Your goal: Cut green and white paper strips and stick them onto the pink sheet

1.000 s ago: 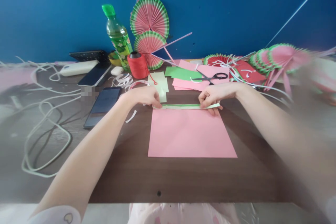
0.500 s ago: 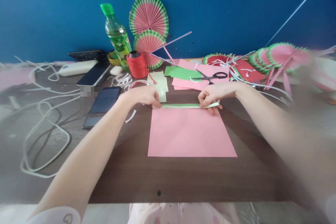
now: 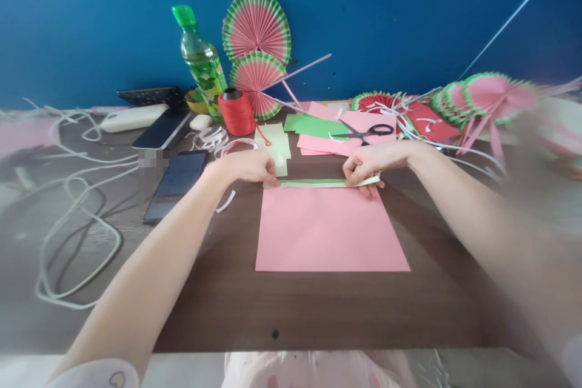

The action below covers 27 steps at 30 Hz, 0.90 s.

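Observation:
A pink sheet of paper (image 3: 331,230) lies flat on the dark wooden table (image 3: 318,309). Along its far edge runs a narrow green and white strip (image 3: 318,183). My left hand (image 3: 248,165) pinches the strip's left end with closed fingers. My right hand (image 3: 368,163) pinches the right end the same way. Both hands rest low on the table at the sheet's far corners.
Behind my hands lie black scissors (image 3: 366,131) on pink and green sheets, a red thread spool (image 3: 237,112), a green bottle (image 3: 200,60) and paper fans (image 3: 257,21). Two phones (image 3: 175,185) and white cables (image 3: 77,218) are on the left. More fans (image 3: 482,100) are piled right.
Almost nothing: both hands stay on the strip's ends; the view has shifted very slightly.

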{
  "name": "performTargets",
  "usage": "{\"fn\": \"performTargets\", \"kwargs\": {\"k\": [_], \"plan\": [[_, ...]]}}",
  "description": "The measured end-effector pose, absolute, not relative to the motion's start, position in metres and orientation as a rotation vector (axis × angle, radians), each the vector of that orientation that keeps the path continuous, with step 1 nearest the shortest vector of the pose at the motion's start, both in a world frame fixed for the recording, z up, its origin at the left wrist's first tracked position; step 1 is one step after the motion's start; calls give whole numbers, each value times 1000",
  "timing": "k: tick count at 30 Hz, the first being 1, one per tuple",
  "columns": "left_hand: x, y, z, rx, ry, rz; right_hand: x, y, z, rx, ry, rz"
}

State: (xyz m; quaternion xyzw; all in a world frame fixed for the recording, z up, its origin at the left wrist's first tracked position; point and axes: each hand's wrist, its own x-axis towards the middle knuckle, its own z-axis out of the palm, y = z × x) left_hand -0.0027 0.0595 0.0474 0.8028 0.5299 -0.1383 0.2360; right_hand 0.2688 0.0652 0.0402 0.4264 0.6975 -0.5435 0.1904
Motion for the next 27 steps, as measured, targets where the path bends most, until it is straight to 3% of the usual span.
{"fn": "performTargets", "kwargs": {"k": [27], "plan": [[-1, 56, 52, 2173, 1439, -393, 268, 64, 42, 1217, 1931, -1600]]}}
